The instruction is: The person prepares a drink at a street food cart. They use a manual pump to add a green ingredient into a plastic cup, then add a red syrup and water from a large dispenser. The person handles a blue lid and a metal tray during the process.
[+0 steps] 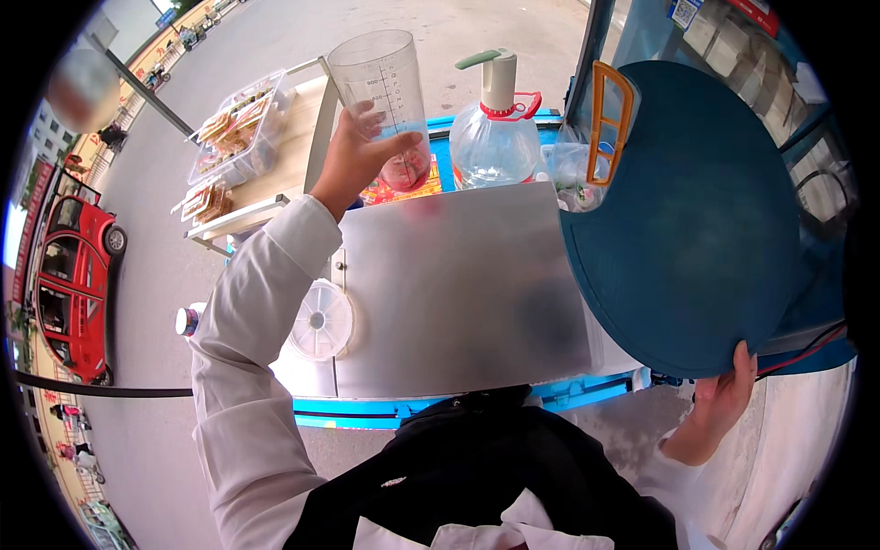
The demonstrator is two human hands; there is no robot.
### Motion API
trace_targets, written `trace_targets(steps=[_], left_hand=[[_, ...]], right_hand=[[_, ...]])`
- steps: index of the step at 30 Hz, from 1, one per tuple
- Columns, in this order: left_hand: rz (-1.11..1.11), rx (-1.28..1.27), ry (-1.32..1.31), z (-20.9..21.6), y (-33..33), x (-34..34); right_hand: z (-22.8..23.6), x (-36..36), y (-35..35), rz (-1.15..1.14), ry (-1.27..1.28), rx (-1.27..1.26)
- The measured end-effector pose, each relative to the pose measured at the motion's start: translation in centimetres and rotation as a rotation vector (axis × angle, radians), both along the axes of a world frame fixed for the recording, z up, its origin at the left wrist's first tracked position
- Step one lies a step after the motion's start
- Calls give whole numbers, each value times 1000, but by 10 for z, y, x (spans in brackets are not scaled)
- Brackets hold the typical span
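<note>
Red car [73, 284] parked out at your 9 o'clock. Metal top [449, 284], dead centre in front of you, blue cart frame [353, 412] along its 6 o'clock edge. Shelf table [298, 137] at 10 to 11. Dark blue-green round board [687, 220] stands up between 2 and 3, orange handle [597, 110] at its own 10 to 11. Your right hand [720, 399], at 4, has the board's bottom rim, fingers closed on it; can't tell how the ones behind sit. Clear pump jug [495, 151] near 1, green-and-white pump on top, red ring handle at its neck. Clear box [247, 128] on the shelf table, packaged food inside. Measuring cup [378, 78] between 11 and 12, in your left hand [362, 151]: fingers wrapped round its wall, spread only as wide as it, thumb across the near side. Can't tell if its base touches anything. Clear round lid [321, 319] lies at 8.
</note>
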State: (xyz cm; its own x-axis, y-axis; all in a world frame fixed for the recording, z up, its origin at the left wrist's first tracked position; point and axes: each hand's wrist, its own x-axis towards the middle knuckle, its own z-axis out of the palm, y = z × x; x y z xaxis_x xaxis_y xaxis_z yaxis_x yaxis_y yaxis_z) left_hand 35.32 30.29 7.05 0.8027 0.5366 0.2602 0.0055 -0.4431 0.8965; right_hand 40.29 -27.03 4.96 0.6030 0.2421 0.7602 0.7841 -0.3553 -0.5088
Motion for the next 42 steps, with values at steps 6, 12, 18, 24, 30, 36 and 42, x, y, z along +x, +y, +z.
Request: trace_targets(steps=[6,12,18,24,30,36,42], left_hand=[[-177,-139,-87,-12,-64,-69],[-116,-200,-117,-14,-82,-82],[465,157,-221,-25,-139,-108],[-124,-173,-214,38,-235,-103],[-107,-316,-61,33,-235,-76],[-75,-301,-27,32,-247,-71],[-92,-334,-11,35,-254,-67]], right_hand=[[3,-5,34,536,581,462],[34,-29,67,479,1124,842],[18,-27,44,591,1206,811],[0,-28,37,608,1163,710],[-2,-34,29,711,1175,710],[-14,-35,14,694,1115,653],[-13,-37,5,682,1095,659]])
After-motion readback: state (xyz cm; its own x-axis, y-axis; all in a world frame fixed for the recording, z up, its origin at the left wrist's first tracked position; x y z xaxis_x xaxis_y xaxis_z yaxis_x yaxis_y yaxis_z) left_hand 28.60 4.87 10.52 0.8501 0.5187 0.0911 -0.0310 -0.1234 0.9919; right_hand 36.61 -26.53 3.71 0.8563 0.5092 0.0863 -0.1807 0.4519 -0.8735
